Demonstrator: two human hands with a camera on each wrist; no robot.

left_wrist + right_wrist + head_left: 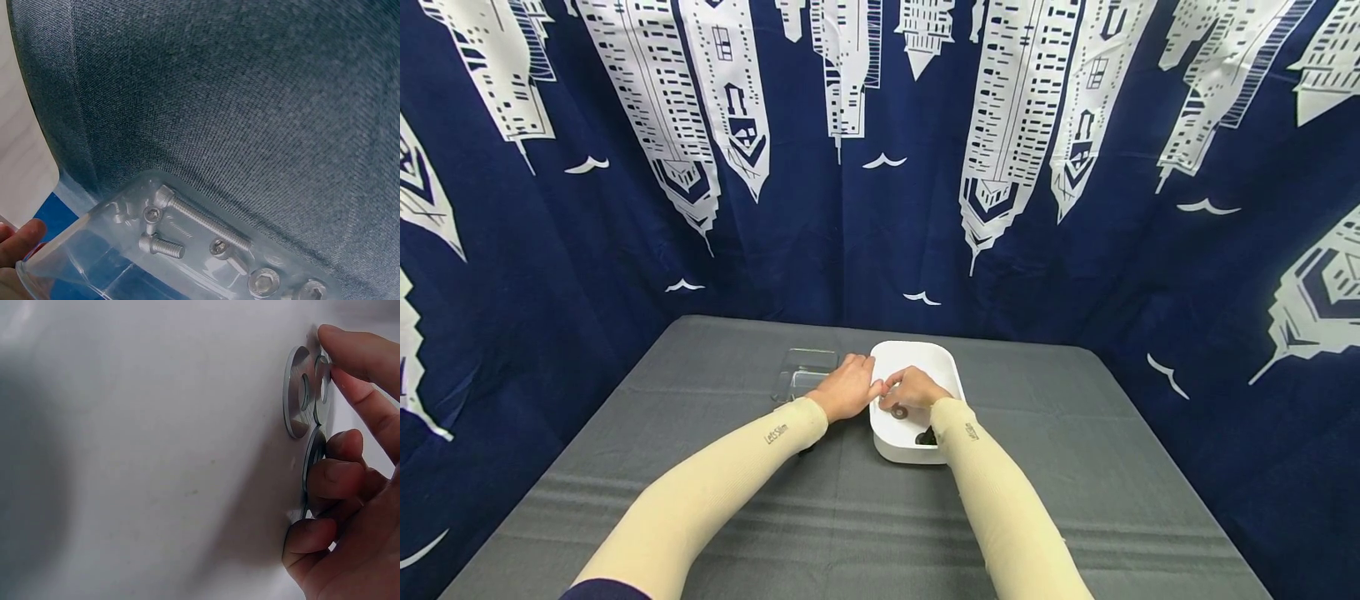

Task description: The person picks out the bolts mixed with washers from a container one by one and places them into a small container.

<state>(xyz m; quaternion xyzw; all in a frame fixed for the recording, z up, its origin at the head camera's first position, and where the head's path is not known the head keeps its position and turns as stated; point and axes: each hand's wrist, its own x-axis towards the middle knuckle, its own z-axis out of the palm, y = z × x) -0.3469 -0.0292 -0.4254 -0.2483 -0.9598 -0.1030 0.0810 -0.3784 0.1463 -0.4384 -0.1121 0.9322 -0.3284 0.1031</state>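
My right hand (913, 390) reaches into a white box (925, 350). In the right wrist view its fingers (337, 478) are curled against several flat metal washers (297, 394), its upper fingertip at one washer's edge. Another washer (898, 412) shows beneath this hand in the head view. My left hand (847, 387) is at the box's left rim, thumb toward the right fingertips; its grip is hidden. A clear plastic container (125, 250) with several socket-head bolts (206, 219) fills the lower left wrist view, beside the left fingers (22, 244).
Clear plastic containers (812, 360) stand left of the box on the grey cloth-covered table (827, 517). Small dark pieces (927, 437) lie in the box's near right corner. A navy patterned curtain (850, 233) hangs behind the table and along its sides.
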